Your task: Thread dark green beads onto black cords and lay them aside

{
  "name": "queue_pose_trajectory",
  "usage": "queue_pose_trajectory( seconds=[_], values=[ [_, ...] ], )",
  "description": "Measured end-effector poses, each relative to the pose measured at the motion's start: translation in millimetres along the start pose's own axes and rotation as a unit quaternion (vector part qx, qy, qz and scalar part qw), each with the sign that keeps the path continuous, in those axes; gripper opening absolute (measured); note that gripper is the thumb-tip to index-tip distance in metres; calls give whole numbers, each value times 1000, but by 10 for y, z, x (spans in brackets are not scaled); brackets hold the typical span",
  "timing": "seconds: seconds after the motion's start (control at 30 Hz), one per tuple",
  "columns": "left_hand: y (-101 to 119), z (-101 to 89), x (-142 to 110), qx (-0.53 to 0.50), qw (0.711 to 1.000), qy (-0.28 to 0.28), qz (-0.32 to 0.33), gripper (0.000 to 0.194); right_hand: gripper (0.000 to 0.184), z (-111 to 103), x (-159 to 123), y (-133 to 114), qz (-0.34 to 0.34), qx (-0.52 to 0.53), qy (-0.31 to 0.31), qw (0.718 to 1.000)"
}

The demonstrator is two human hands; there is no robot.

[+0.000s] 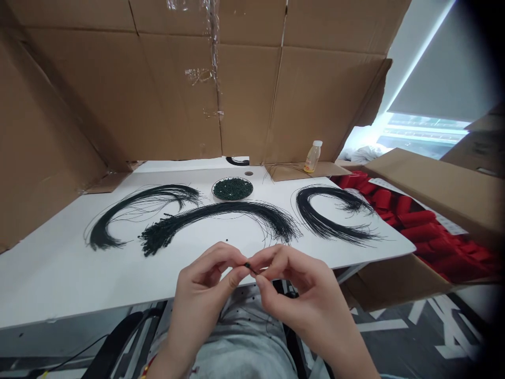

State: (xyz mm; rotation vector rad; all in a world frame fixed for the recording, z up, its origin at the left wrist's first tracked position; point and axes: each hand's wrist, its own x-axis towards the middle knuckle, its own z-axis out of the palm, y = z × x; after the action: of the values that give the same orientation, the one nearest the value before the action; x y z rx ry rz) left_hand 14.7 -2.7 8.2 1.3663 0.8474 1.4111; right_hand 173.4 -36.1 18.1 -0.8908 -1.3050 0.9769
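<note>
Above the table's front edge, my left hand (211, 292) pinches a small dark bead (247, 265) between thumb and forefinger. My right hand (302, 295) is closed in a pinch on a thin black cord (253, 271) that meets the bead. The fingertips of both hands almost touch. Past the hands lies a long bundle of black cords (232, 208), its left end thick with small dark pieces (155, 236). Farther back stands a round dish (213, 193) full of dark green beads (232, 188).
Curved bundles of black cord lie at the left (104, 231) and right (310, 216) of the white table (59, 263). A bottle (313, 157) stands at the back right before a cardboard wall (165, 95). On the right, an open carton (418, 173) holds red rolls (420, 218).
</note>
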Motion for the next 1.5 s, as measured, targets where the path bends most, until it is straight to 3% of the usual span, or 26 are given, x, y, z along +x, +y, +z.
queue_pose_trajectory(
  seconds=[0.53,0.77,0.9,1.1,1.33,1.5],
  values=[
    [48,61,-43,20,999,22,15,6,23,-12,25,-18,16,7,-16,1000],
    [16,-9,-6,12,999,-32,17,9,21,-40,25,-22,22,10,-17,1000],
    [-73,-49,36,-23,998,-51,-12,5,16,-61,50,-7,46,31,-33,998],
    [-191,-38,51,-78,993,-54,-66,14,10,-67,85,35,68,54,-44,995],
    [-87,15,28,-71,997,-1,-29,9,11,13,105,80,62,96,-22,993],
    [-95,45,-1,28,995,54,83,10,13,28,108,121,88,121,-14,989]
  ],
)
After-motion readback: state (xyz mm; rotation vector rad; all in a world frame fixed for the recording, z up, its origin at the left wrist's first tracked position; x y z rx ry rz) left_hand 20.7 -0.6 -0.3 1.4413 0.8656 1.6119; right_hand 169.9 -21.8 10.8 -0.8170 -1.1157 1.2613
